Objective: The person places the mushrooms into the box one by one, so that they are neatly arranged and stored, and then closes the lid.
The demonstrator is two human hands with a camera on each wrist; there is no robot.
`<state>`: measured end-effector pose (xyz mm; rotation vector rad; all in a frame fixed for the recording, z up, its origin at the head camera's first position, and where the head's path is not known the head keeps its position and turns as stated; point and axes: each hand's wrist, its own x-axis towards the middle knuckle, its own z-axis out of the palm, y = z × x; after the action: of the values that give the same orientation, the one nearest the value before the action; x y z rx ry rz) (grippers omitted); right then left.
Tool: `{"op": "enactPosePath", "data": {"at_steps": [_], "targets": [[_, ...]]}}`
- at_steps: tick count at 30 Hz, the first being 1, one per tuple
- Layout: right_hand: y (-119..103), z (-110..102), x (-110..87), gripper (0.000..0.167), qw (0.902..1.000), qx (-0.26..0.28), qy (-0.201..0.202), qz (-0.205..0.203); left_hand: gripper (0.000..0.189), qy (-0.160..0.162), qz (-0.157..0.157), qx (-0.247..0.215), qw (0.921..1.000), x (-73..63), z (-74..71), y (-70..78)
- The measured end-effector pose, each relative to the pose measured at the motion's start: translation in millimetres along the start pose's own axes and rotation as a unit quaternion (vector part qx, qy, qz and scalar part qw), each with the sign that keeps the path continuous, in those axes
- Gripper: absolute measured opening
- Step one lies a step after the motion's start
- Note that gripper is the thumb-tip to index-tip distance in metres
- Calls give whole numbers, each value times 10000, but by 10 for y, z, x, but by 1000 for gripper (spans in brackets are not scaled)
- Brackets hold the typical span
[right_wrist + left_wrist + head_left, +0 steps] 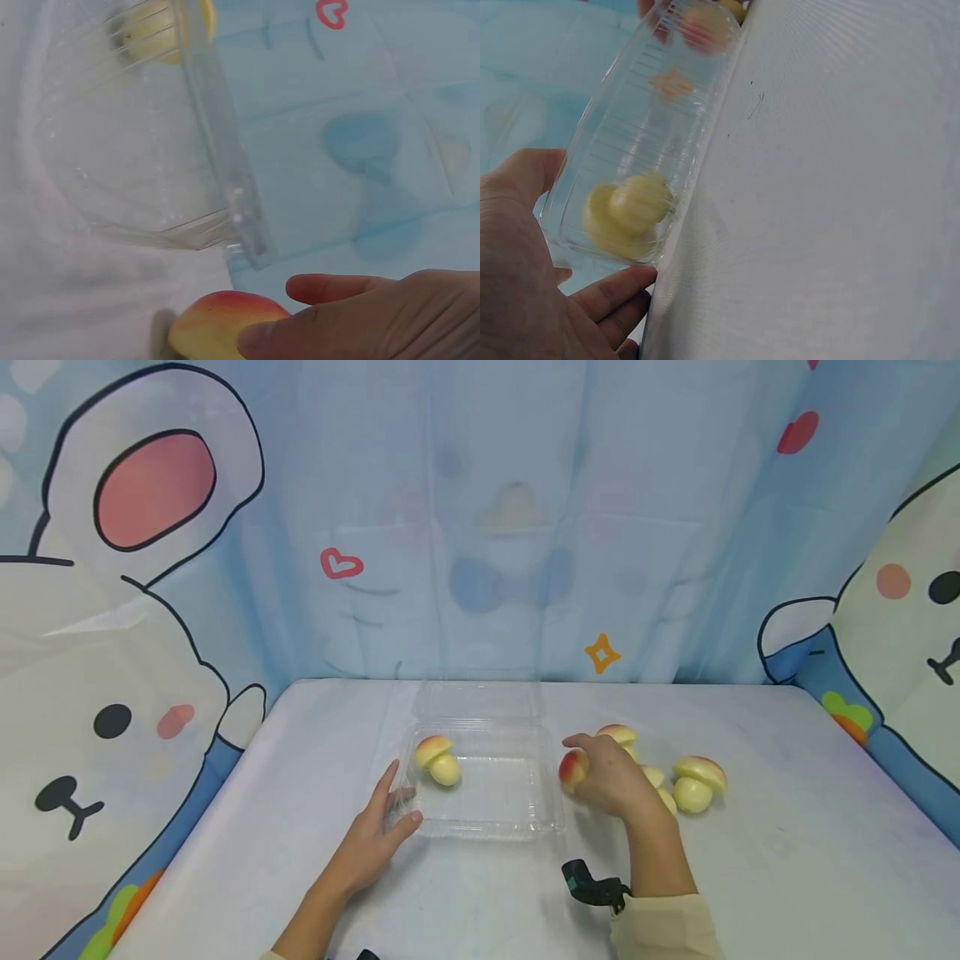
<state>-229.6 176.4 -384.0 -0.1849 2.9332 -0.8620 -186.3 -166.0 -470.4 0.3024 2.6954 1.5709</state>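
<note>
A clear plastic clamshell box [491, 817] lies on the table with its lid [476, 700] folded back. Inside, toward the left end, rests one toy mushroom [444, 768], pale yellow with a reddish cap. My left hand [367, 847] spans the box's left end, fingers extended and spread; in the left wrist view the fingertips [641, 279] are right at its bottom edge. Just beyond the box's right side, my right hand [617, 777] grips another toy mushroom [572, 770]. The right wrist view shows the thumb [262, 337] against its red-and-yellow cap; its stem is hidden.
To the right of the box, several more toy mushrooms sit in a loose group, partly behind my right hand and forearm; one mushroom [696, 785] stands at the outer right. A blue patterned curtain [487, 527] hangs behind the table's far edge.
</note>
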Motion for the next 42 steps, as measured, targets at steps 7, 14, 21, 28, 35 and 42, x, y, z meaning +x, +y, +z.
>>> {"op": "enactPosePath", "data": {"at_steps": [7, 14, 21, 28, 35, 42], "targets": [[59, 80, 43, 63, 9993, -122, 348, -73, 82, 11, 8, 66, 10000, 2, -3, 13], [93, 102, 53, 57, 9986, -113, 498, -166, 82, 20, -10, 87, 10000, 1, -1, 5], [90, 96, 57, 56, 9985, -87, 536, -15, 82, 7, 1, 89, 10000, -2, 1, 0], [30, 34, 21, 54, 9978, 7, 661, 11, 81, 15, 2, 155, 9999, -4, -3, 6], [-28, -17, -7, 52, 9969, 53, 788, 50, 81, 24, -6, 180, 9998, -9, -5, 17], [-76, -44, -32, 53, 9955, 98, 931, 141, 81, 24, -23, 187, 9998, -7, 0, 18]]}}
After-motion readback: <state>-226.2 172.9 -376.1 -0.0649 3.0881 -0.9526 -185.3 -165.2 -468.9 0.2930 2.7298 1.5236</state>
